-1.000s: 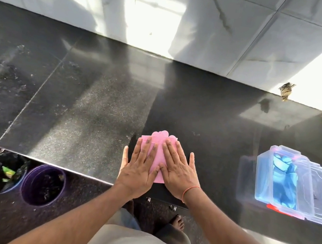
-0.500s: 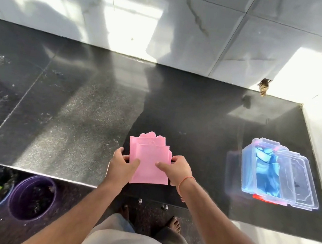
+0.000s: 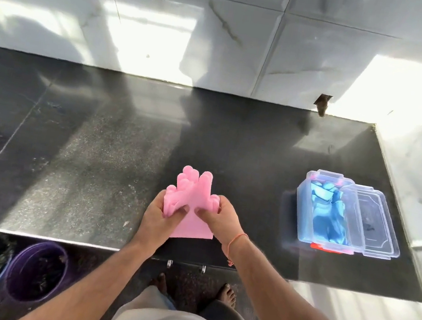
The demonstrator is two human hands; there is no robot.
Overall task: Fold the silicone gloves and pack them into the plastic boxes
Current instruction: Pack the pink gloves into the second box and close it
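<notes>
Here, both hands held the pink gloves [image 3: 190,197] just above the near edge of the black counter [image 3: 95,156]. The left hand [image 3: 159,213] pinched the bundle's left side, thumb on top and fingers curled under. The right hand [image 3: 219,217] pinched the right side the same way. Glove fingertips pointed away from the person; the cuff end hung toward the counter edge, and whether it touched the stone could not be told. The bundle looked partly folded, its sides drawn inward, no tight packet yet.

Well apart to the right sat a clear plastic box [image 3: 303,209], open, with blue gloves [image 3: 324,218] already inside. A second clear box or lid [image 3: 375,223] lay touching its right side; which of the two it was could not be told.

Risks, as judged:
- Silicone springs back. A loosened pinch would likely let the fold open before packing.
- The bundle sat close to the counter's front edge. A slip there could drop it to the floor near the purple bucket [image 3: 37,271].
- The first box appeared nearly full of blue. Forcing pink in could push that box along the polished stone.
- An uneven fold might stop a lid from closing.
</notes>
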